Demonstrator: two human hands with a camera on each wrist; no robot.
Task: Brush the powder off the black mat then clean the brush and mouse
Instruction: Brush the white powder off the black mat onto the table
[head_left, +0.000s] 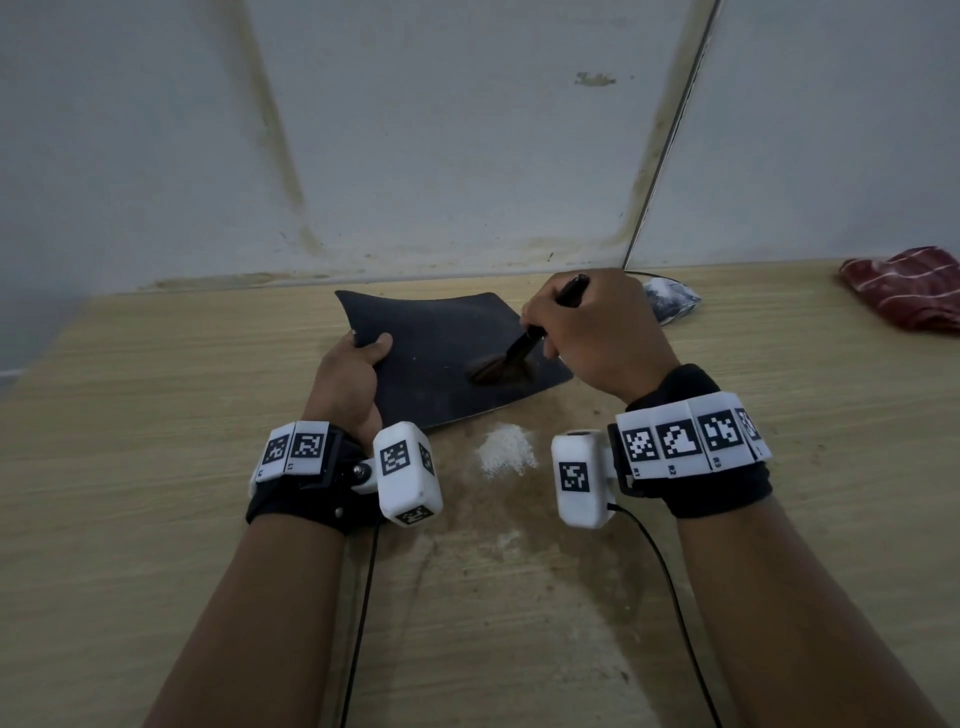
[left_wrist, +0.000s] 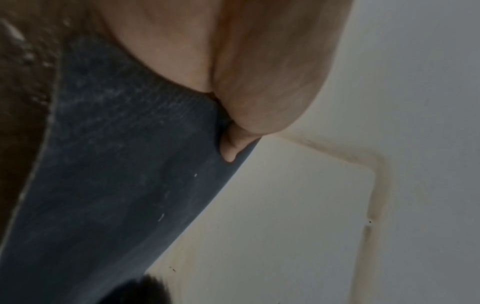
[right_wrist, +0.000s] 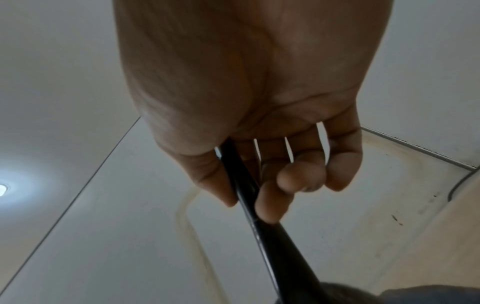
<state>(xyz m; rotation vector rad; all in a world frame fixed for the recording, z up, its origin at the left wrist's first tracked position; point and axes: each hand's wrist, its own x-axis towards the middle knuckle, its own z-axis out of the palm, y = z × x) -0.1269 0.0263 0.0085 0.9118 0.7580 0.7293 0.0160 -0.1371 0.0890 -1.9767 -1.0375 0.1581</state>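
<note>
The black mat (head_left: 441, 353) is tilted, its left side lifted off the wooden table (head_left: 156, 415). My left hand (head_left: 358, 364) pinches that left edge, thumb on top; the left wrist view shows the mat (left_wrist: 116, 164) from close by with faint powder streaks. My right hand (head_left: 587, 332) grips a black-handled brush (head_left: 524, 345), whose brown bristles (head_left: 498, 370) press on the mat's lower right part. In the right wrist view the fingers curl round the brush handle (right_wrist: 249, 197). A small heap of white powder (head_left: 506, 449) lies on the table just below the mat's low edge. The mouse (head_left: 667, 301), dusted white, lies behind my right hand.
A red striped cloth (head_left: 909, 296) lies at the table's far right. A stained white wall (head_left: 467, 130) stands right behind the table. Thin powder traces (head_left: 506, 540) and dark smears spread on the table between my forearms. Black cables run from both wrist cameras.
</note>
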